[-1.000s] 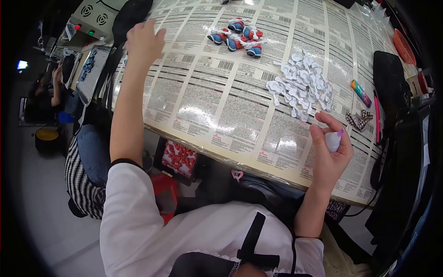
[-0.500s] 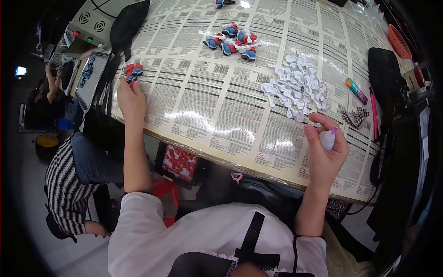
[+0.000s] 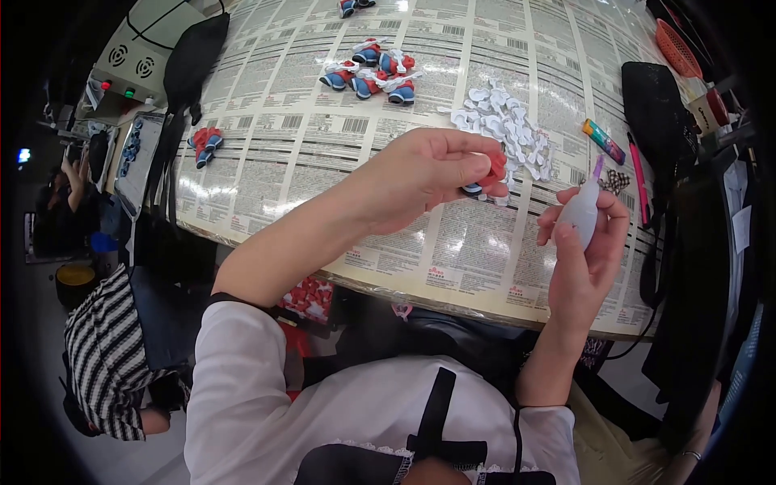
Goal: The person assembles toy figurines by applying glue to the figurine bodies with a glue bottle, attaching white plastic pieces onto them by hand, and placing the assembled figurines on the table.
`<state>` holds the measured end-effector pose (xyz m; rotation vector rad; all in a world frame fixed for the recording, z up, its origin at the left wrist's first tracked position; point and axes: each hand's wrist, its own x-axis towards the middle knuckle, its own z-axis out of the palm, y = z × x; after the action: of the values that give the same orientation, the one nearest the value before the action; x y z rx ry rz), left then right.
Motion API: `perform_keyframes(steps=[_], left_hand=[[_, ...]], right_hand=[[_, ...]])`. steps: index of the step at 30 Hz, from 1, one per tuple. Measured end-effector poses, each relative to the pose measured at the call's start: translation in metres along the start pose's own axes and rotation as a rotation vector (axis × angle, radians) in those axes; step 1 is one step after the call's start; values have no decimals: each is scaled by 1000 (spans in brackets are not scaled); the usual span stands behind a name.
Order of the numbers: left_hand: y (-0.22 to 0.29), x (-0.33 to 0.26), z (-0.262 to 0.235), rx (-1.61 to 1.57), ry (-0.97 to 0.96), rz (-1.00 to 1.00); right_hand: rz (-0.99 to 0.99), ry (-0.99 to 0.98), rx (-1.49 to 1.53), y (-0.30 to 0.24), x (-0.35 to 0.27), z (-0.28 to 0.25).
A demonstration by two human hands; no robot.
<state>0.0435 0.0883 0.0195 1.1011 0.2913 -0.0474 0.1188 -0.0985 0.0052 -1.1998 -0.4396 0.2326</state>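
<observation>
Work status: we count 5 red-and-blue figures [image 3: 368, 83] clustered toward the far side of the covered table [image 3: 307, 194], with white parts lying on or against them. We judge this cluster to be the portion done. Near the table's left edge, we see a smaller set of figures [image 3: 204, 144] on which no white parts show; we judge it to be undone. A loose pile of white parts [image 3: 505, 117] lies just beyond the hands and, in our judgement, remains to be used. At the far edge, 1 more small item [image 3: 349, 10] is too small to assess.

Hand pose: the left hand [image 3: 428, 174] reaches across the body, forearm running diagonally over the table's near edge. Its thumb and fingers pinch 1 red-and-blue figure [image 3: 496, 167] in front of the pile. The fingers cover much of this figure, so we cannot tell whether a white part is attached. The right hand [image 3: 586, 271] is raised at the right, palm turned inward, fingers curled around a white squeeze bottle [image 3: 580, 218]. Its purple nozzle points upward, apart from the held figure. Both grips are narrow and loaded.
</observation>
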Motion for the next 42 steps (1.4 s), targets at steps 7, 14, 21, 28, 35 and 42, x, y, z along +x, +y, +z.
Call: perform_keyframes(steps=[7,14,21,28,35,42], left_hand=[[-21,1,-8,-91,55,-25],[-24,3,-1,126,13,103],[-27,1,5,42,42,142],[-28,-1,9,169,88,179],[-31,0,9,251,67,217],[-34,0,8,248,62,256]], right_hand=[[3,30,-28,1,1,-4],[-75,28,4,10,-7,-11],[-136,89,-32,10,-12,-10],[-219,17,-184,13,-13,-8],[-242,-42,-239,13,-14,-6],[-189,-41,-194,13,-15,-5]])
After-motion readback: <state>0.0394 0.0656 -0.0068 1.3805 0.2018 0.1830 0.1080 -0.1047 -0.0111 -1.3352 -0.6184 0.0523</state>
